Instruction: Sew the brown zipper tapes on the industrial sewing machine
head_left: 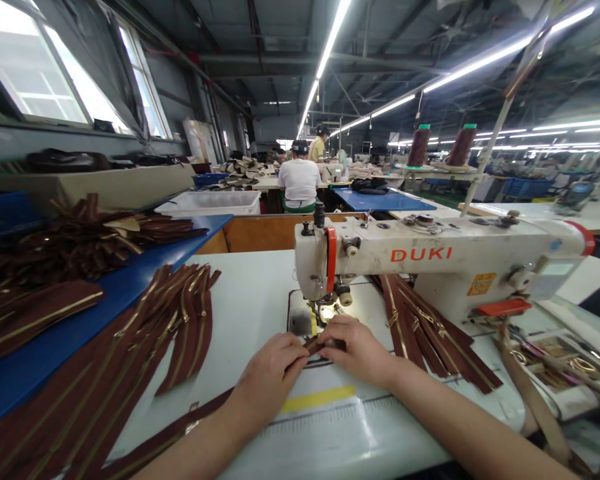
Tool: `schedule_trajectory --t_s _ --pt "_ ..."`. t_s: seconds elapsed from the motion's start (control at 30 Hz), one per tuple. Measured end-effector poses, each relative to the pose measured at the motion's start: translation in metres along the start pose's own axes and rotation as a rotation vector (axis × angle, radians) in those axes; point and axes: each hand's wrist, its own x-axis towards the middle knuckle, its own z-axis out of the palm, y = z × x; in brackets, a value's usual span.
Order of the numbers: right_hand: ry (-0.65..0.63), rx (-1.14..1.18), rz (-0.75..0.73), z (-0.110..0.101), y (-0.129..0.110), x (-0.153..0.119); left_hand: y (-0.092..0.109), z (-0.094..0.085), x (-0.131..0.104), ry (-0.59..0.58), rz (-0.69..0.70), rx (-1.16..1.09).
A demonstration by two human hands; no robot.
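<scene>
A white sewing machine (430,250) stands on the pale table, its lamp lighting the needle area. Just in front of the needle, my left hand (275,367) and my right hand (355,343) pinch the end of a brown zipper (211,407) between fingers and thumbs. The zipper's tape runs back under my left forearm to the lower left, where a metal slider shows. The end between my hands is small and partly covered by my fingers. A heap of brown zippers with gold teeth (185,320) lies left of my left hand. More zippers (430,327) lie beneath the machine's arm.
A blue board (180,243) at the left carries a pile of brown zippers (70,247). An open tray of small metal parts (560,360) sits at the right. Ahead, a person in a white shirt (300,180) is seated facing away. Thread cones (420,147) stand behind the machine.
</scene>
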Motion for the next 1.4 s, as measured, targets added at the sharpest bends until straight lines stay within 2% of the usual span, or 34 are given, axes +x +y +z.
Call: schedule_trajectory --t_s 0.17,0.43,0.57,0.73,1.03,1.23,1.4 --pt "-0.001 -0.018 -0.028 0.0 0.002 0.003 -0.001 -0.001 0.002 -0.025 -0.065 -0.042" --pt "-0.039 0.022 -0.035 0.0 0.007 0.009 0.001 -0.001 0.001 -0.054 -0.092 -0.057" --pt "-0.054 0.011 0.03 -0.001 0.003 0.01 0.002 -0.002 0.001 -0.06 -0.089 -0.078" --pt "0.019 -0.029 0.134 0.005 -0.002 0.008 0.0 -0.002 0.002 -0.056 -0.085 -0.09" --pt "0.018 -0.167 0.171 0.011 -0.006 0.005 -0.003 0.0 -0.003 -0.05 0.053 0.041" --pt "0.013 -0.233 0.169 0.013 -0.008 0.005 -0.005 0.005 -0.006 -0.141 0.157 0.262" --pt "-0.003 -0.261 0.181 0.013 -0.01 0.006 -0.007 0.006 -0.009 -0.185 0.188 0.32"
